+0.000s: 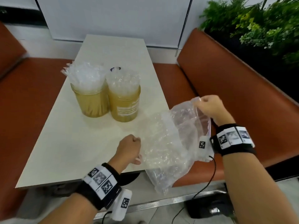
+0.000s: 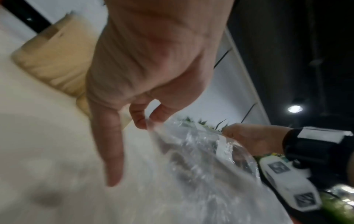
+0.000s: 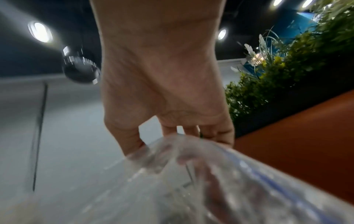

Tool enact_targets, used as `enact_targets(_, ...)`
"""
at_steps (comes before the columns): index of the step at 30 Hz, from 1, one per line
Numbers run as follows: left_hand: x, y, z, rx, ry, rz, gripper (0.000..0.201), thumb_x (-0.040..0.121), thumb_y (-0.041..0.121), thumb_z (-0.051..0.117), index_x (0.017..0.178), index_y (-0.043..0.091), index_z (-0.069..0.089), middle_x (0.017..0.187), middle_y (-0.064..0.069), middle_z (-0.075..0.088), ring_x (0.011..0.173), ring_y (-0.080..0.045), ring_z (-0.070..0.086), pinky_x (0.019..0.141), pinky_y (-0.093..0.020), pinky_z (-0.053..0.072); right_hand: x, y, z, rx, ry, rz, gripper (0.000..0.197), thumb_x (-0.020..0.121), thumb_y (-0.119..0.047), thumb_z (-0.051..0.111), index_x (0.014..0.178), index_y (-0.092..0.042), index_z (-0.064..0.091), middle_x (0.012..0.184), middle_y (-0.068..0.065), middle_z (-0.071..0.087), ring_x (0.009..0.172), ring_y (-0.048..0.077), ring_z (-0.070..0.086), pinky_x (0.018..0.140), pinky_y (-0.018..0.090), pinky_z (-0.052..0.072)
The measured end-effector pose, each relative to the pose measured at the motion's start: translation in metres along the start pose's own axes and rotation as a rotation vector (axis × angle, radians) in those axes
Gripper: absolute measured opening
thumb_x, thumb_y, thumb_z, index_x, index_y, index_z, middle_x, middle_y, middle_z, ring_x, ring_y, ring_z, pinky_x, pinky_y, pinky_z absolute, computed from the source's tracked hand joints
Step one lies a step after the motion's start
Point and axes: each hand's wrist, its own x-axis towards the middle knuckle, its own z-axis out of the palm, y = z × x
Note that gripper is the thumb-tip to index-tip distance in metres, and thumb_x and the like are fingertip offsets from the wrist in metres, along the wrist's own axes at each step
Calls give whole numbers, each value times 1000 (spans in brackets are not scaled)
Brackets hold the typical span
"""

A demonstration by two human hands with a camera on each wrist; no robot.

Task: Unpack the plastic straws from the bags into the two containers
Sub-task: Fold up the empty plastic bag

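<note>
Two amber containers stand side by side on the pale table: the left container and the right container, both stuffed with wrapped clear straws that stick up above their rims. A clear plastic bag hangs over the table's near right corner, stretched between both hands. My left hand pinches its left edge with thumb and a finger. My right hand grips the bag's upper right edge, raised above the bench. I cannot tell whether straws are left inside the bag.
Orange-brown benches flank the table on both sides. Green plants stand behind the right bench. A black device with a cable lies on the floor below the bag. A white wall panel closes the far end.
</note>
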Motion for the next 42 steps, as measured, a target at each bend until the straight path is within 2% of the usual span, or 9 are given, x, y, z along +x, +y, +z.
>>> enact_targets(6, 36, -18, 23, 172, 54, -82, 26, 99, 25, 40, 118, 14, 54, 125, -15, 53, 101, -37, 64, 43, -31, 55, 11, 77, 73, -155, -434, 138, 31, 91, -22, 56, 119, -9, 54, 123, 10, 59, 110, 29, 59, 102, 51, 51)
enact_targets(9, 37, -10, 25, 45, 56, -74, 38, 95, 36, 49, 130, 22, 42, 115, -10, 56, 99, -31, 62, 68, -40, 61, 5, 91, 106, -98, -460, 168, 57, 86, -25, 58, 141, -16, 43, 145, 3, 50, 132, 32, 50, 104, 42, 46)
enact_targets(15, 46, -10, 2, -99, -30, -45, 109, 81, -3, 74, 157, 33, 5, 135, -13, 48, 108, -25, 57, 71, -29, 52, -11, 78, 109, 121, -210, 30, 16, 101, -24, 41, 116, -17, 44, 108, 3, 57, 85, 15, 56, 81, 40, 53)
enact_targets(19, 42, -13, -30, -202, 130, 67, 68, 76, 14, 86, 135, 7, 54, 123, -8, 60, 117, -28, 62, 90, -30, 51, -23, 59, 73, 456, -467, -97, 33, 98, -14, 52, 129, -24, 43, 126, -5, 56, 115, 18, 60, 95, 44, 56)
enact_targets(23, 7, 2, -67, -329, 113, 245, 30, 86, 19, 77, 113, 18, 64, 121, -8, 67, 103, -28, 70, 101, -54, 52, -45, 40, 60, 621, -558, -221, 68, 86, 13, 63, 128, -32, 34, 132, -3, 56, 122, 15, 61, 101, 43, 54)
enact_targets(29, -44, 0, -117, -141, -144, 333, 85, 91, -6, 64, 139, 57, 32, 117, -2, 72, 95, -36, 75, 69, -43, 61, -63, 7, 83, 924, -465, -114, 75, 81, 10, 72, 139, -15, 29, 110, 8, 76, 112, 32, 69, 106, 52, 48)
enact_targets(34, -51, -13, -142, -225, -2, 426, 54, 97, -12, 51, 131, 29, 60, 122, -4, 71, 82, -31, 75, 55, -35, 60, -73, -3, 98, 866, -1007, -110, 76, 72, -6, 80, 138, -28, 51, 132, 8, 67, 122, 32, 64, 105, 46, 49)
enact_targets(39, -42, -25, -181, -286, -59, 477, 25, 80, 24, 82, 85, 0, 76, 134, -15, 62, 98, -35, 67, 81, -47, 57, -61, -17, 135, 832, -933, -315, 28, 88, 11, 64, 114, 2, 70, 125, 18, 69, 116, 37, 64, 90, 39, 58)
enact_targets(42, -43, -19, -203, -417, -216, 374, 29, 91, 11, 55, 84, -8, 75, 143, -15, 58, 121, -40, 61, 93, -48, 57, -57, -35, 141, 893, -974, -514, 32, 71, -33, 89, 71, -3, 79, 118, 14, 69, 115, 39, 59, 100, 50, 49)
